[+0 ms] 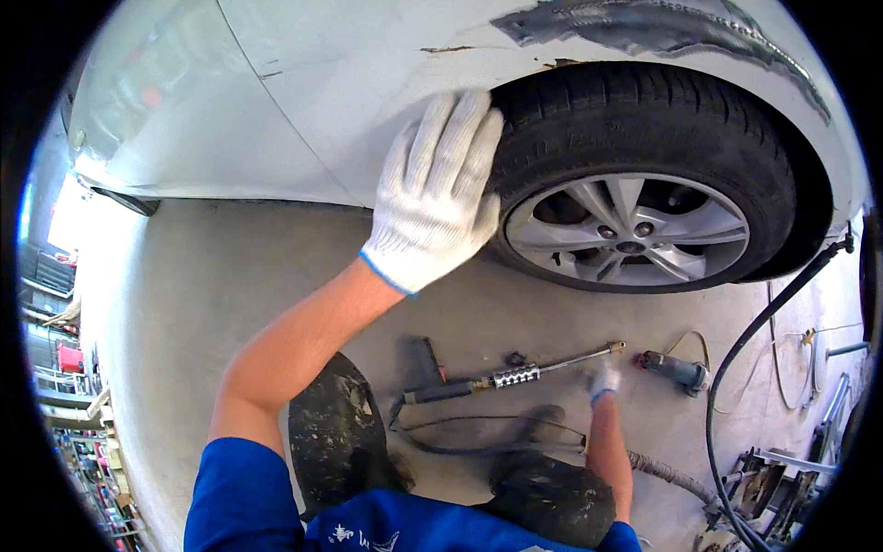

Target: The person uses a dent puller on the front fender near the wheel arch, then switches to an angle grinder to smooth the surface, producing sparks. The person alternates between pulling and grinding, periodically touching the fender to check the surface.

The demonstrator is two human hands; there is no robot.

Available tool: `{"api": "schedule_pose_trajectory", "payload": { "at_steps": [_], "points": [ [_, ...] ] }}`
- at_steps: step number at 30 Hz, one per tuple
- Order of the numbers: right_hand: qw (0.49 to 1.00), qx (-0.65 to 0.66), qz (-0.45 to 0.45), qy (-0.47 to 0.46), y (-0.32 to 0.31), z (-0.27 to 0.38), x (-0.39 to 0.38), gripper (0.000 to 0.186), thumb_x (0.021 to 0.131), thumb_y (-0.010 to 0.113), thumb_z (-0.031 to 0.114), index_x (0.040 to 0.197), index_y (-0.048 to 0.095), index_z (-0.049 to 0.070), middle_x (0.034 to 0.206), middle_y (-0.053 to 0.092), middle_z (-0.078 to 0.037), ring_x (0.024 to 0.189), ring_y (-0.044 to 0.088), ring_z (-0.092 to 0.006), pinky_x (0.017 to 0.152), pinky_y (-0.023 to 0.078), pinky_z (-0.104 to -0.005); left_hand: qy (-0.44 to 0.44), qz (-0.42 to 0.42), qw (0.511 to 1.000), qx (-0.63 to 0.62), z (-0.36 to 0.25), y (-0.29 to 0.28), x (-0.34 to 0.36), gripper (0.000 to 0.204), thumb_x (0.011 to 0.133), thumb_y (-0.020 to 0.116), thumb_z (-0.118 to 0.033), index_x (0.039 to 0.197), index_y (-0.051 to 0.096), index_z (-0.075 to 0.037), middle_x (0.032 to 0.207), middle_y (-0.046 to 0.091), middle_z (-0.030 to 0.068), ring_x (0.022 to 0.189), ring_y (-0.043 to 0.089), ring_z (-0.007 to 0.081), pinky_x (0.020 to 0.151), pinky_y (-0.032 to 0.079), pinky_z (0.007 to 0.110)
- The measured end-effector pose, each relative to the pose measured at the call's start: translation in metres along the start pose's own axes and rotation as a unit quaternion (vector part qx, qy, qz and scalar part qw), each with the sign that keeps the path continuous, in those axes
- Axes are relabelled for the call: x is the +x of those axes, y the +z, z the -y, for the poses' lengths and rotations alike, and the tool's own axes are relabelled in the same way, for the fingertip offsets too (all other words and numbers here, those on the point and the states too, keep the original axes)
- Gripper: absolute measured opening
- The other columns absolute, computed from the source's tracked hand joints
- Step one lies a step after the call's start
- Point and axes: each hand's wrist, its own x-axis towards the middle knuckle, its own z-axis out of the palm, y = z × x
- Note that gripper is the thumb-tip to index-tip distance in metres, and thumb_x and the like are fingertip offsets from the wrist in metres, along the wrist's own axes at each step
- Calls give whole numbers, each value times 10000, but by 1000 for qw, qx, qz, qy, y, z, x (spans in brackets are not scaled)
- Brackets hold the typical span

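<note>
My left hand (437,193), in a white knit glove with a blue cuff, lies with fingers stretched out against the white car panel (313,83), at the wheel arch's edge. The black tyre (635,120) and silver alloy wheel (630,247) are just to its right. My right hand (604,378), also gloved, is low by the floor, near the brass-coloured tip of a dent-puller-like tool (515,375) with a pistol grip and a long rod. Its fingers are too blurred to make out, and I cannot tell whether it touches the tool.
Bare, scraped metal (635,26) shows above the arch. A corded grinder-like power tool (676,371) lies right of my right hand. A thick black cable (727,386) hangs at the right, above metal equipment (773,488). Loaded shelves (97,460) stand far left.
</note>
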Motion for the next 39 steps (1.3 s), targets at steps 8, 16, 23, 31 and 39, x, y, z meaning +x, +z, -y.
{"api": "schedule_pose_trajectory", "payload": {
  "at_steps": [8, 16, 23, 31, 39],
  "points": [
    [962, 271, -30, 10, -93, 69, 34, 369, 970, 668, 422, 1041, 735, 65, 987, 752, -39, 950, 698, -195, 922, 506, -374, -100, 424, 896, -89, -26, -32, -135, 838, 792, 748, -239, 1523, 395, -26, 1518, 472, 219, 1416, 440, 394, 1180, 338, 520],
    [934, 158, -308, 83, -125, 36, 103, 916, 770, 867, 482, 1385, 494, -84, 1387, 604, -231, 1157, 668, -356, 889, 592, -473, -20, 666, 732, -141, -73, -27, -238, 835, 813, 735, -352, 1510, 415, -20, 1440, 545, 201, 1341, 502, 381, 1145, 363, 520],
    [884, 309, -341, 79, -217, 41, 117, 799, 693, 913, 366, 1288, 615, -75, 1336, 651, -185, 1091, 693, -287, 962, 575, -441, 61, 665, 704, -242, -112, -12, -248, 744, 847, 696, -361, 1475, 466, -35, 1365, 603, 191, 1276, 560, 374, 1120, 387, 497],
    [955, 297, 5, -14, -172, -5, -74, 352, 897, 729, 368, 1086, 640, 84, 835, 626, -16, 710, 601, -184, 650, 516, -353, -13, 675, 684, -278, -125, -10, -233, 640, 819, 691, -325, 1346, 549, 9, 1101, 698, 240, 1031, 676, 405, 912, 526, 514],
    [936, 237, -5, -260, -89, -6, -279, 447, 867, 692, 194, 1254, 525, 43, 999, 638, -92, 821, 656, -213, 752, 557, -351, 9, 535, 744, -401, -171, -6, -232, 712, 884, 676, -347, 1463, 461, 6, 1241, 642, 252, 1157, 624, 392, 1050, 450, 500]
  ]
}}
